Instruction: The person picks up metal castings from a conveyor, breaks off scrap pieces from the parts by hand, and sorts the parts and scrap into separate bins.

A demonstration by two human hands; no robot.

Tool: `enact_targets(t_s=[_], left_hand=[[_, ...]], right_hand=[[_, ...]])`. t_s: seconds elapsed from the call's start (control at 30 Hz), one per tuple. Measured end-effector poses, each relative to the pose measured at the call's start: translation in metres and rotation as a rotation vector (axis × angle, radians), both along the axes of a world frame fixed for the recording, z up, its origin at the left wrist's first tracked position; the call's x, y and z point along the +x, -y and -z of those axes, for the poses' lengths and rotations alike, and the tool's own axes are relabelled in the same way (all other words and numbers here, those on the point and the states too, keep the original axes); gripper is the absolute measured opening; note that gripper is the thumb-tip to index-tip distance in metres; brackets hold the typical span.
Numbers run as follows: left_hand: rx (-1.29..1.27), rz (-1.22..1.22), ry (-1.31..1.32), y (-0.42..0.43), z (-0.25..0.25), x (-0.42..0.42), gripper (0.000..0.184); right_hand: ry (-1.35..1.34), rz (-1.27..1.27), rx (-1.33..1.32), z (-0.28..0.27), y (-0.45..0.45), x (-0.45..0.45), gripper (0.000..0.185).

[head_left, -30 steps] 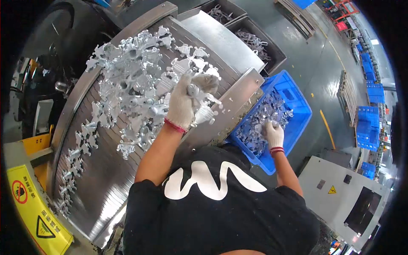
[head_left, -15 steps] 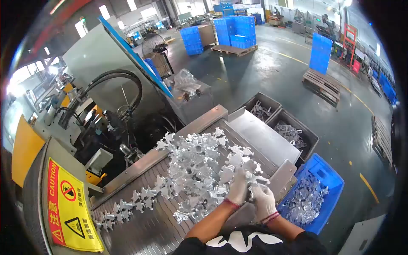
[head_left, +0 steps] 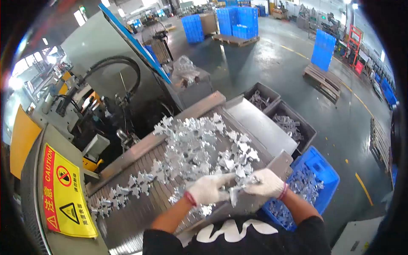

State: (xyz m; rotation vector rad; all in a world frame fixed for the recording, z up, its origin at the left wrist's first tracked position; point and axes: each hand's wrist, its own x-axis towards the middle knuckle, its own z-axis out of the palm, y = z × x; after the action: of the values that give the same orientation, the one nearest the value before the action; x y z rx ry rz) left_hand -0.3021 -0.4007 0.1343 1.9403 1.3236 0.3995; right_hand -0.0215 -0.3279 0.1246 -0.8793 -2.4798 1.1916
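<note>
Both hands wear whitish gloves and meet at the near edge of the slatted metal conveyor (head_left: 127, 229). My left hand (head_left: 210, 188) has its fingers closed around one side of a shiny cast metal piece (head_left: 234, 191). On the other side of that piece, my right hand (head_left: 265, 183) pinches it with the fingertips. Just beyond the hands lies a heap of silvery metal castings (head_left: 189, 146), with a strand of them trailing to the lower left. Below and right of my right hand, a blue bin (head_left: 329, 174) holds many small metal pieces.
Two dark bins (head_left: 312, 138) of metal scraps stand beyond a flat metal plate (head_left: 259, 123). A yellow caution sign (head_left: 70, 191) is at the left, before machinery with hoses. Wooden pallets (head_left: 325, 85) and stacked blue crates (head_left: 238, 23) stand on the floor behind.
The view has swung up from the bin to the conveyor. My right hand has left the blue bin and joined my left hand at the metal piece, and both have shifted slightly.
</note>
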Motion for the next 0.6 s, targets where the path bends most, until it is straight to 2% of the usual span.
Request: enact_targets(t_s=[0.03, 0.07, 0.1, 0.13, 0.17, 0.2, 0.23, 0.27, 0.3, 0.33, 0.37, 0.43, 0.47, 0.53, 0.57, 0.6], left_hand=[[0.039, 0.11, -0.024, -0.002, 0.028, -0.002, 0.055], [0.012, 0.157, -0.238, -0.004, 0.034, 0.009, 0.042], [-0.038, 0.099, -0.312, -0.005, 0.031, 0.022, 0.031], [0.123, 0.069, -0.378, -0.005, 0.052, 0.023, 0.026], [0.132, -0.022, -0.446, -0.003, 0.038, 0.036, 0.026], [0.206, -0.128, -0.392, 0.0, 0.042, 0.043, 0.025], [0.262, -0.164, -0.457, -0.001, 0.052, 0.049, 0.024], [0.217, -0.184, -0.465, -0.005, 0.041, 0.057, 0.022], [0.243, -0.199, -0.54, -0.01, 0.049, 0.06, 0.021], [0.273, -0.213, -0.618, -0.014, 0.056, 0.063, 0.021], [0.314, -0.144, -0.594, -0.017, 0.06, 0.06, 0.023], [0.134, -0.228, -0.454, -0.02, 0.041, 0.065, 0.031], [-0.003, -0.312, -0.363, -0.025, 0.039, 0.06, 0.033], [-0.45, -0.508, 0.601, -0.029, 0.05, 0.047, 0.033], [-0.401, -0.377, 0.732, -0.029, 0.048, 0.043, 0.033], [-0.596, -0.48, 0.954, -0.025, 0.039, 0.054, 0.037]], right_hand=[[-0.026, 0.078, -0.055, -0.011, 0.005, -0.004, 0.035], [-0.066, -0.012, 0.071, 0.015, -0.004, -0.003, 0.031], [-0.139, 0.118, -0.077, 0.001, 0.006, -0.008, 0.03], [-0.142, 0.205, -0.136, 0.01, 0.007, -0.008, 0.031], [-0.072, 0.318, -0.146, 0.013, 0.006, -0.01, 0.032], [0.019, 0.427, -0.149, 0.019, 0.005, -0.01, 0.036], [-0.073, 0.441, -0.083, 0.031, 0.003, -0.01, 0.041], [-0.071, 0.495, -0.083, 0.05, -0.002, -0.007, 0.033], [0.01, 0.554, -0.271, 0.046, -0.006, -0.008, 0.033], [-0.052, 0.666, -0.536, 0.039, -0.003, -0.009, 0.034], [-0.023, 0.586, -0.588, 0.049, -0.008, 0.001, 0.034], [-0.122, 0.658, -0.743, 0.021, 0.002, 0.011, 0.033], [-0.232, 0.677, -0.87, 0.035, 0.001, 0.026, 0.035], [-0.269, 0.711, -0.765, 0.034, 0.017, 0.04, 0.039], [-0.193, 0.609, -0.815, 0.039, 0.019, 0.045, 0.043], [-0.184, 0.51, -0.904, 0.045, 0.027, 0.044, 0.044]])
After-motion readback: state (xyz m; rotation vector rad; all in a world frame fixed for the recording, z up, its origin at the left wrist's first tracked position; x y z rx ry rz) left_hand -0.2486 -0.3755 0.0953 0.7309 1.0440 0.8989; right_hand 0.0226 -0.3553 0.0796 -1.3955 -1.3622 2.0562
